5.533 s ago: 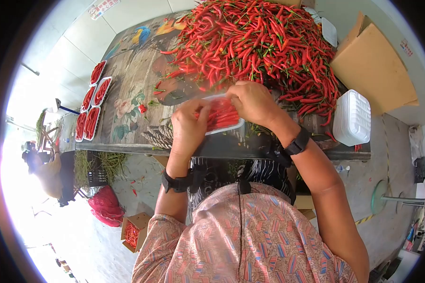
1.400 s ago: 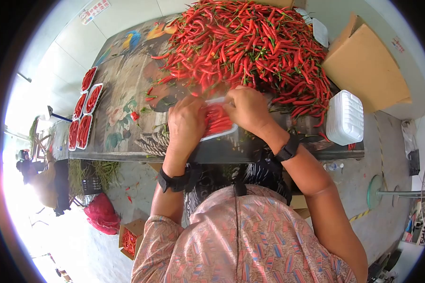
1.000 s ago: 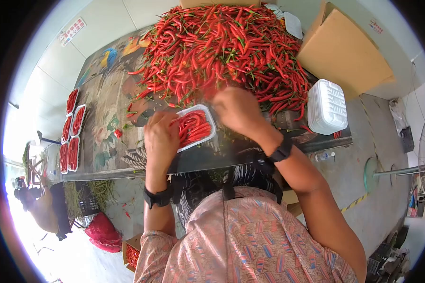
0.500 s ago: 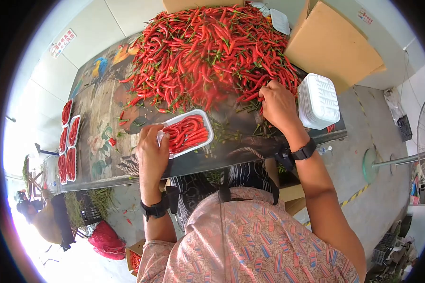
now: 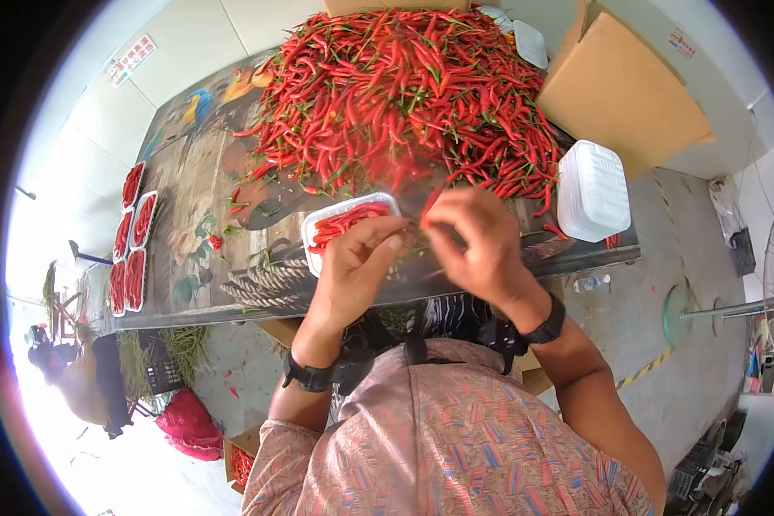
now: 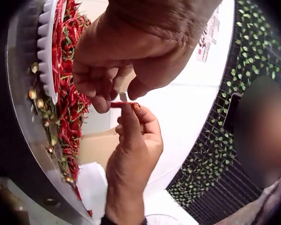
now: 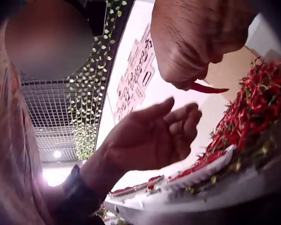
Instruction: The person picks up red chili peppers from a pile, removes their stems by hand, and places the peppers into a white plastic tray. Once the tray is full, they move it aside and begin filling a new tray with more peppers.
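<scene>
In the head view my right hand (image 5: 482, 245) pinches a red chili (image 5: 432, 206) above the table, just right of a white tray (image 5: 312, 225) with red chilies. My left hand (image 5: 353, 271) is beside it, over the tray's lower right side, thumb and forefinger close together. In the left wrist view the chili (image 6: 116, 105) is between the thumb and fingers of my right hand (image 6: 131, 159); my left hand (image 6: 131, 56) has curled fingers at its other end, near a small grey piece (image 6: 123, 97). Whether the left hand grips anything is unclear.
A large chili pile (image 5: 404, 95) covers the back of the table. Stacked white trays (image 5: 595, 191) stand at the right edge, before a cardboard box (image 5: 623, 90). Several filled trays (image 5: 134, 279) lie at the left edge. Another person (image 5: 77, 378) is at the far left.
My right hand has come left from the pile's right edge and now holds a chili near my left hand. The left hand has left the tray's left side and moved right.
</scene>
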Tool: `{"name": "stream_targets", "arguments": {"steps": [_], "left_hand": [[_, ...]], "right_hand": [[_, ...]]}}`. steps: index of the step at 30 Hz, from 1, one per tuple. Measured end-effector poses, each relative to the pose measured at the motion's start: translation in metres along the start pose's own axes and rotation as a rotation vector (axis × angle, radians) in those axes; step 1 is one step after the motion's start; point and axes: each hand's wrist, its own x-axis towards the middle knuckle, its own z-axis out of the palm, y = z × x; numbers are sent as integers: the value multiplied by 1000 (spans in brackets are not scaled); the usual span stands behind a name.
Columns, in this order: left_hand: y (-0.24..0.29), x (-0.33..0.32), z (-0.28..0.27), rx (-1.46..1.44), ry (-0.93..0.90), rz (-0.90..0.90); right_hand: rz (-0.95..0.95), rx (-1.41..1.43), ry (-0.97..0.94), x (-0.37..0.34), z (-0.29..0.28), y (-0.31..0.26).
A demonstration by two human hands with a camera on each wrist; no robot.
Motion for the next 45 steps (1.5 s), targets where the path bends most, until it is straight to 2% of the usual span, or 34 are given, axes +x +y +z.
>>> {"name": "stream_targets", "arguments": {"steps": [2,3,5,10,13,15,18,22,24,28,33,37,42,45], "left_hand": [[2,-1,1,-163,-88,-67],[1,-3,1,-160,-82,-69],[-4,-6,-1,-334,-55,-124],[-8,-9,-11,-367,14,-70],[-1,-4,-34,50,150,-14],[-5,6,-64,501,208,80],[2,13,-78,618,255,-3],[-1,22,-85,763,236,-11],[-6,25,-87,936,214,70],[-10,29,-88,946,164,137],[-16,31,-82,965,161,329],[-13,32,-82,1024,111,313],[-14,32,-81,962,191,423],[-11,30,-82,966,175,409]], "right_hand": [[-115,-47,-37,-11,15,-8],[-117,-40,-37,-15,18,-10],[-203,-42,-59,-18,23,-13],[-176,3,-78,-18,31,-15],[-147,-1,-105,-19,28,-8],[-49,-13,-96,-20,26,0],[19,-10,-77,-21,25,6],[76,-35,-118,-28,29,12],[84,-35,-137,-30,31,14],[114,-35,-175,-28,32,14],[130,-36,-182,-28,36,16],[141,-36,-205,-29,37,17],[150,-39,-208,-28,36,17],[153,-36,-221,-27,35,17]]}}
